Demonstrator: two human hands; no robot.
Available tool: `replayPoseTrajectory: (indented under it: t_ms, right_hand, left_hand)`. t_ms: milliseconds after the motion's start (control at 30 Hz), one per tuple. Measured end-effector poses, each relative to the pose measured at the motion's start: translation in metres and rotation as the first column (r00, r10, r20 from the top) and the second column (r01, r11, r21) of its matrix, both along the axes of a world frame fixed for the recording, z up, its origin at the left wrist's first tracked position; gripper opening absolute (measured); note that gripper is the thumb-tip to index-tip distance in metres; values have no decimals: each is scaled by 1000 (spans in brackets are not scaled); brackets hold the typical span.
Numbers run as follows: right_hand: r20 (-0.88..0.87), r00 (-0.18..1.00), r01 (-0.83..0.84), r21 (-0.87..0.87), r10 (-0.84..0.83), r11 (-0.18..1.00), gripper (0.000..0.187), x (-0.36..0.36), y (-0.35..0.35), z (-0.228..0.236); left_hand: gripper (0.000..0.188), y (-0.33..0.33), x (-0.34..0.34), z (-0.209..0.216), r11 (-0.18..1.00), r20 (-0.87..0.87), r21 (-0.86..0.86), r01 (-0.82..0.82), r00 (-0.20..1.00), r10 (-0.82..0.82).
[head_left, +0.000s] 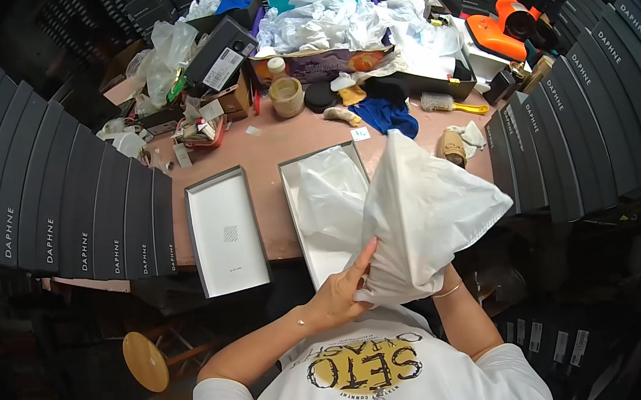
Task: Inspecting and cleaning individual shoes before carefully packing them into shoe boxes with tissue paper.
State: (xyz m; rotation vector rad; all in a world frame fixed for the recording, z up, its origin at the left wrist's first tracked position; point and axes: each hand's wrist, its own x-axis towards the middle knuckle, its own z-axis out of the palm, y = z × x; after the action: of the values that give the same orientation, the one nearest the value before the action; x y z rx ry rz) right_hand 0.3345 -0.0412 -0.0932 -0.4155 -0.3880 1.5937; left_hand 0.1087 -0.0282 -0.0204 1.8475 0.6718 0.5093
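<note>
My left hand (pixel 344 288) grips the lower left side of a white dust bag (pixel 421 212), its index finger stretched along the fabric. The bag stands up in a peak between my hands, with a corner jutting right. At its lower right edge my right hand (pixel 450 276) goes behind or into the bag, so its fingers are hidden. Just left of the bag lies a shoebox (pixel 288 192) with white tissue paper (pixel 331 191) in it. Further left is a shallow box lid (pixel 192 234), white inside. A tan shoe (pixel 451 147) rests on the table beyond the bag.
Stacked dark shoeboxes line the left (pixel 58 190) and right (pixel 565 125) sides. At the back stand a carton heaped with crumpled paper (pixel 332 21), a jar (pixel 287 97), a blue cloth (pixel 386 116), a yellow-handled brush (pixel 452 102) and an orange tool (pixel 495 36). A round stool (pixel 146 362) is lower left.
</note>
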Motion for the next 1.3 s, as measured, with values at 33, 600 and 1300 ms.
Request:
replayPoseTrajectory:
  t_ms: [33,600,1300]
  right_hand:
    - [-11,999,-35,-18,35,999,58,-1,1,5]
    - [180,954,-171,-328,239,929,53,-31,-18,37]
    - [977,163,-232,-94,134,968,53,-45,52,28]
  left_hand:
    - [113,-3,-2,-2,999,-40,-49,11,999,-13]
    - [63,3,-8,0,719,68,667,-195,977,201]
    - [36,175,-98,77,594,398,246,-766,639,658]
